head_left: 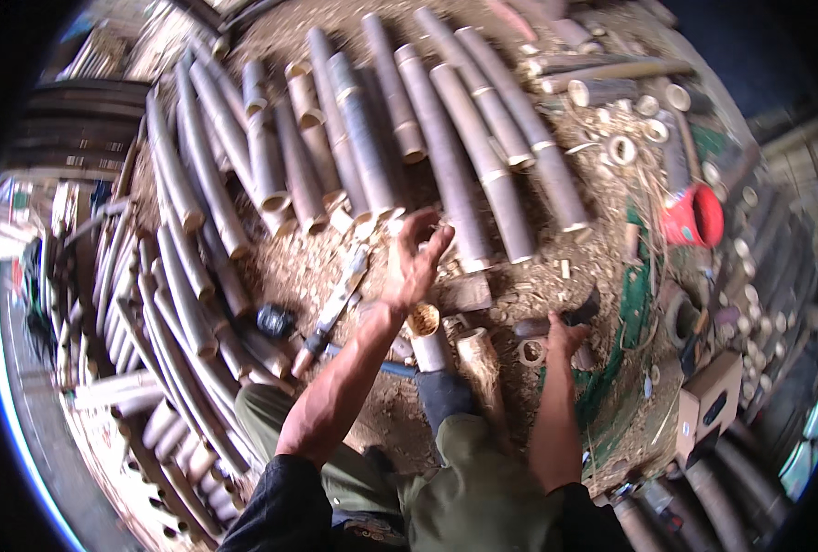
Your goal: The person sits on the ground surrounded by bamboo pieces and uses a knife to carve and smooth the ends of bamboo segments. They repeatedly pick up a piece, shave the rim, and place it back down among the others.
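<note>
My left hand (pixel 413 262) is raised over the wood chips, fingers loosely curled with a gap to the thumb; nothing shows in it. Just beyond its fingertips lies the near end of a long bamboo pole (pixel 464 235). Lower down, a short upright bamboo tube (pixel 430 345) with pale bits at its mouth stands by my knee, beside a rough wooden post (pixel 479 363). My right hand (pixel 567 337) is closed around a dark, short tool (pixel 582 309), its kind unclear. A bamboo ring (pixel 530 351) lies next to that hand.
Rows of bamboo poles (pixel 363 129) cover the ground ahead and left. A long-bladed tool (pixel 343 290) and a dark round bundle (pixel 276 320) lie left. Rightward are a red bucket (pixel 694 216), green netting (pixel 632 308) and a cardboard box (pixel 708 400). Chips cover the floor.
</note>
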{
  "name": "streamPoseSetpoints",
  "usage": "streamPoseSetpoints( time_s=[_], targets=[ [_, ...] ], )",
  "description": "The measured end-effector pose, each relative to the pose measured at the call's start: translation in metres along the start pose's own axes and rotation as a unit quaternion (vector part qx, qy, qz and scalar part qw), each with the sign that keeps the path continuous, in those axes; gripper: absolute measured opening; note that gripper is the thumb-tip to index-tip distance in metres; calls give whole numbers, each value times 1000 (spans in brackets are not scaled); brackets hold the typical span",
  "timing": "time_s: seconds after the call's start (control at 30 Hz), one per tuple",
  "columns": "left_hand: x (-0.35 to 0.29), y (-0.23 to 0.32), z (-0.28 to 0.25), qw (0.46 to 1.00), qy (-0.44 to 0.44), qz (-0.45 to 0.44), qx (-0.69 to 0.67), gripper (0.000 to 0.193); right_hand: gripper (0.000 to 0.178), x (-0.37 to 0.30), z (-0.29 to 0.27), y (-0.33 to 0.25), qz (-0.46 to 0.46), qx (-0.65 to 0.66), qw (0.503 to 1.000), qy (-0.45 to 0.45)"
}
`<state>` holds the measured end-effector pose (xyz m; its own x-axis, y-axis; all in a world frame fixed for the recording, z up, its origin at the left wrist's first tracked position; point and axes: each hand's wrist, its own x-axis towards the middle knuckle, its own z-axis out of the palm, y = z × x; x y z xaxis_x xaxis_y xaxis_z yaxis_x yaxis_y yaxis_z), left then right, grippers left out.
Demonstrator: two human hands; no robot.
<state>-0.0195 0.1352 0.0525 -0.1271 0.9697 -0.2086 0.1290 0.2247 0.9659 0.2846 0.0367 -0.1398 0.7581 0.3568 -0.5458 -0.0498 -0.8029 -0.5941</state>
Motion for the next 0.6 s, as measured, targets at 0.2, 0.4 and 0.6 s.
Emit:
streamPoseSetpoints(
  time_s=[0.2, 0.4, 0.6],
  targets=[
    [-156, -69, -69, 966, 3, -253, -46, 52, 41, -12, -86, -17, 154, 271, 913, -264],
    [-213, -34, -21, 919, -183, -294, -188, 57, 63, -150, -124, -135, -213, -106, 848, -474],
    [-190, -70, 33, 864, -201, -246, -391, 86, 72, -197, -39, -186, -506, -465, 443, -575]
  ],
)
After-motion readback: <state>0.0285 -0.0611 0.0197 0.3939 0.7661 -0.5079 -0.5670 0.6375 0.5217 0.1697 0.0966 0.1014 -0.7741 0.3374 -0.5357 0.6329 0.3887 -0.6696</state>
